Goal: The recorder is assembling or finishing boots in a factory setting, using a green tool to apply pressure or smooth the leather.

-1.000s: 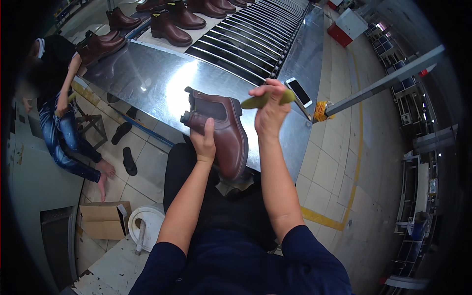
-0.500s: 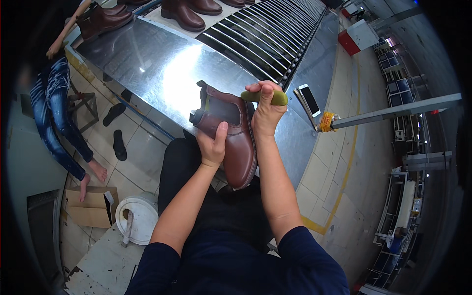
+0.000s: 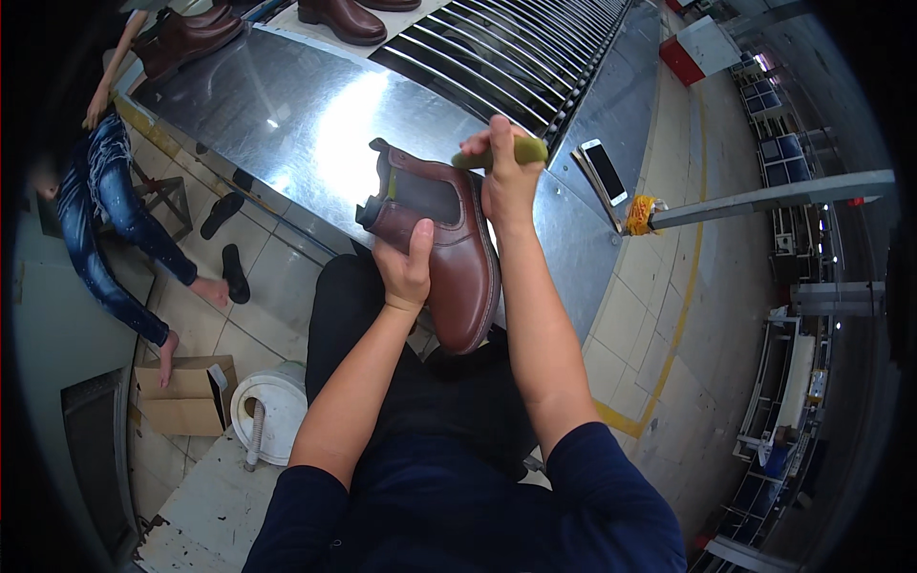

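A brown leather Chelsea boot (image 3: 462, 298) with a grey elastic side panel is held over my lap, its toe pointing toward me. Wrapped round the near side of its shaft is my left hand (image 3: 405, 269), thumb lying on the leather. My right hand (image 3: 513, 189) grips an olive-green oval pad (image 3: 530, 150), thumb across it, just beyond the boot's right side. The wrist side of that hand is against or very close to the sole edge; I cannot tell which. The pad itself is apart from the leather.
A metal worktable (image 3: 229, 91) carries more brown boots (image 3: 342, 21) and a roller rack (image 3: 516, 57). On the right lie a phone (image 3: 603, 170) and a metal post (image 3: 764, 198). At left are a seated person's legs (image 3: 119, 239), slippers (image 3: 234, 274), a cardboard box (image 3: 181, 406) and a white bucket (image 3: 277, 441).
The boot and both hands have shifted slightly up and left in view. My right hand has tilted the pad a little. The other person's foot has moved toward a slipper.
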Demonstrator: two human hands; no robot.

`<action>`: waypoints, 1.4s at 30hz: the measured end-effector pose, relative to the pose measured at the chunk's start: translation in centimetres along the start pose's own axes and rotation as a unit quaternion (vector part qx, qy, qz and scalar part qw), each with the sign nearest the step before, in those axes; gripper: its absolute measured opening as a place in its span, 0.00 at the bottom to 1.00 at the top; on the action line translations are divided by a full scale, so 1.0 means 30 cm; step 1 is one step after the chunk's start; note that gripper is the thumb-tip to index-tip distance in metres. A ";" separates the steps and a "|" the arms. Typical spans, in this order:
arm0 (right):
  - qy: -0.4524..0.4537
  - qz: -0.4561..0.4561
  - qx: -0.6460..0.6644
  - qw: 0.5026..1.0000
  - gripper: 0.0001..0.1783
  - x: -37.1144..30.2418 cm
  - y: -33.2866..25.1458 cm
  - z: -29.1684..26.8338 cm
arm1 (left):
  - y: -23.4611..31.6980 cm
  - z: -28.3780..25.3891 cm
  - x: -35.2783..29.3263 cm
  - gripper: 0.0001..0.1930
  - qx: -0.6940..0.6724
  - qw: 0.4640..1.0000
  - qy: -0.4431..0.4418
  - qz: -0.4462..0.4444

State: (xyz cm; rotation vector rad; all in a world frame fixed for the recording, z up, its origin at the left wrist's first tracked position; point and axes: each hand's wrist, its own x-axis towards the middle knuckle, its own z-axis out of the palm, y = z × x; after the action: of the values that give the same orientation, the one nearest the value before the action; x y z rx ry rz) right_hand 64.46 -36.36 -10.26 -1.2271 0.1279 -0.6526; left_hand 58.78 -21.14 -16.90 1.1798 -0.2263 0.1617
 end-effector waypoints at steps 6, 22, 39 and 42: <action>0.026 -0.022 0.065 0.997 0.12 -0.047 0.014 -0.031 | -0.015 -0.019 0.002 0.16 0.018 0.999 -0.042 -0.006; 0.125 -0.069 0.016 0.990 0.22 -0.282 -0.174 -0.062 | -0.044 -0.025 0.012 0.15 0.007 0.999 -0.037 -0.026; -0.041 -0.070 0.126 0.989 0.13 -0.221 -0.115 -0.106 | -0.001 0.003 0.005 0.14 0.024 0.998 -0.048 -0.034; -0.113 -0.139 -0.024 0.983 0.12 -0.296 -0.121 -0.090 | -0.007 0.003 0.013 0.13 0.027 0.999 -0.040 -0.022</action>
State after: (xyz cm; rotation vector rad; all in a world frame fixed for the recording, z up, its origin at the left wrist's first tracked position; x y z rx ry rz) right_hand 54.66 -34.57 -10.15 -1.3710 -0.2229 -0.7489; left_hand 59.19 -21.31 -16.95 1.2462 -0.2672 0.0827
